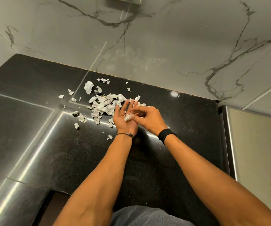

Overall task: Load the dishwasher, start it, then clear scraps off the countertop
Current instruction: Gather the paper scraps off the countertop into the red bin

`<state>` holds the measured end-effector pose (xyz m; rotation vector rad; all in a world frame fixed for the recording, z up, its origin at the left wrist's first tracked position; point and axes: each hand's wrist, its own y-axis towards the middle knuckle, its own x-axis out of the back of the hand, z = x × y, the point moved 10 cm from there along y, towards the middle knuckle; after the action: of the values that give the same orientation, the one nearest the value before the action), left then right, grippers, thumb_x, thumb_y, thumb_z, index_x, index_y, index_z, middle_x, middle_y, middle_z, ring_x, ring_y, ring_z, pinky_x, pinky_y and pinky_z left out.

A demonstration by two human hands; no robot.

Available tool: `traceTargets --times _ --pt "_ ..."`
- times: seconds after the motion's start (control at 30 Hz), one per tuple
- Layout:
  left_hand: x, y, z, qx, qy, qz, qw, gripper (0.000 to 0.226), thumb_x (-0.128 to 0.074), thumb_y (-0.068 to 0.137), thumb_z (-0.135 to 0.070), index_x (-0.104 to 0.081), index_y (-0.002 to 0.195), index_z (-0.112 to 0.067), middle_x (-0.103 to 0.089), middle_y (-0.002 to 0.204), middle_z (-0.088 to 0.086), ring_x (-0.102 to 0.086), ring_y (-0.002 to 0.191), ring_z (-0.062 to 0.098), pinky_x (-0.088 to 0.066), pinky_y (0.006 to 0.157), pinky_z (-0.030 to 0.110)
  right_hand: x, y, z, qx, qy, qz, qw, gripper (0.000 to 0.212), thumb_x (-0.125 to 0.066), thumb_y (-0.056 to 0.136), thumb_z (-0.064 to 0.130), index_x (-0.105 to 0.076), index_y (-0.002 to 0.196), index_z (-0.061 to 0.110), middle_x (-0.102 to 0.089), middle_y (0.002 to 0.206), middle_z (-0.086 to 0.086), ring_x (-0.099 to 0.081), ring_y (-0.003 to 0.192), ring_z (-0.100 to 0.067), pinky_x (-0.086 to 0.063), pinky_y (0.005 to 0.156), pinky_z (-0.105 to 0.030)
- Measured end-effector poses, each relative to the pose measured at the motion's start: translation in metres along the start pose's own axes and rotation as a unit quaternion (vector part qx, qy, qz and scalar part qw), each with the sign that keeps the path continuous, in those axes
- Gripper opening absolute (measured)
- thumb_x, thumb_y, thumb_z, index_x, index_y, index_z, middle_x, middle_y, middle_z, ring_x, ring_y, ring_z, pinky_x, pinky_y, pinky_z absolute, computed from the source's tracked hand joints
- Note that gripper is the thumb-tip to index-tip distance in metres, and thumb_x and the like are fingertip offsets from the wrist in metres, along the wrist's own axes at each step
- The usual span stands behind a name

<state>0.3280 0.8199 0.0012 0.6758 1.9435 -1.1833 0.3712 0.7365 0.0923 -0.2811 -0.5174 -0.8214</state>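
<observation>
Pinching scrap with right hand over upturned left hand (print unreadable).

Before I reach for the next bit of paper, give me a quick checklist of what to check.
1. Left hand palm up as a tray: ok, fingers straight.
2. Crumpled scrap resting in the left palm: ok.
3. Right hand free to reach: not ok, its fingers pinch the crumpled scrap.
4. Countertop cleared: not ok, the paper pile lies just beyond the hands, and a stray scrap and others lie to its left.
5. Somewhere to drop the handful: cannot tell, no bin in view.
</observation>
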Motion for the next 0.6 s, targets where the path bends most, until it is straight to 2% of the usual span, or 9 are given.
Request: traceTargets --times 0.1,0.2,0.3,0.43,0.5,0.6 --pt "0.005 -0.001 -0.005 0.001 -0.010 0.000 1.000 0.050 -0.046 0.104 -0.043 -0.065 0.122 -0.001 -0.065 0.131 0.022 -0.069 0.113 0.034 -0.054 0.098 0.043 0.018 0.003 -0.007 -0.005 0.010 -0.057 0.998 0.019 -0.071 0.089 0.017 -0.077 0.106 0.022 -0.075 0.100 0.010 -0.068 0.090 -0.001 -0.055 0.087 -0.020" --pt "0.006 -0.001 -0.010 0.014 -0.018 0.006 1.000 0.053 -0.048 0.102 -0.046 -0.065 0.124 0.000 -0.065 0.132 0.022 -0.066 0.119 0.034 -0.052 0.103 0.044 0.033 0.011 -0.024 -0.033 -0.012 -0.100 0.994 0.019 -0.070 0.088 0.014 -0.076 0.103 0.023 -0.073 0.097 0.011 -0.067 0.089 -0.001 -0.056 0.088 -0.027" --pt "0.008 -0.001 -0.017 0.023 -0.010 0.012 1.000 0.056 -0.052 0.099 -0.052 -0.067 0.122 -0.003 -0.065 0.132 0.020 -0.064 0.123 0.034 -0.048 0.108 0.046 0.026 0.022 -0.034 -0.041 -0.118 -0.053 0.991 0.034 -0.074 0.086 0.020 -0.069 0.119 0.026 -0.067 0.118 0.004 -0.062 0.109 -0.012 -0.051 0.099 -0.036" --pt "0.009 -0.001 -0.023 0.027 0.012 0.024 0.999 0.062 -0.055 0.096 -0.058 -0.066 0.127 -0.006 -0.065 0.134 0.018 -0.062 0.125 0.034 -0.043 0.113 0.047 -0.007 0.035 -0.044 -0.033 -0.273 0.056 0.960 0.060 -0.072 0.087 0.028 -0.050 0.143 0.028 -0.044 0.152 -0.006 -0.042 0.136 -0.033 -0.036 0.112 -0.045" --pt "0.010 0.000 -0.025 0.025 0.020 0.025 0.999 0.063 -0.054 0.096 -0.059 -0.065 0.129 -0.006 -0.065 0.133 0.017 -0.062 0.125 0.033 -0.043 0.113 0.047 -0.021 0.039 -0.049 -0.032 -0.313 0.089 0.945 0.062 -0.071 0.087 0.027 -0.049 0.144 0.027 -0.044 0.151 -0.007 -0.042 0.136 -0.036 -0.038 0.111 -0.046" --pt "0.013 0.003 -0.028 0.022 0.028 0.023 0.999 0.064 -0.052 0.096 -0.060 -0.064 0.130 -0.007 -0.065 0.134 0.017 -0.062 0.126 0.033 -0.042 0.114 0.047 -0.028 0.036 -0.049 -0.002 -0.340 0.093 0.936 0.043 -0.065 0.089 0.014 -0.061 0.131 0.024 -0.061 0.128 -0.004 -0.055 0.120 -0.033 -0.046 0.100 -0.043"
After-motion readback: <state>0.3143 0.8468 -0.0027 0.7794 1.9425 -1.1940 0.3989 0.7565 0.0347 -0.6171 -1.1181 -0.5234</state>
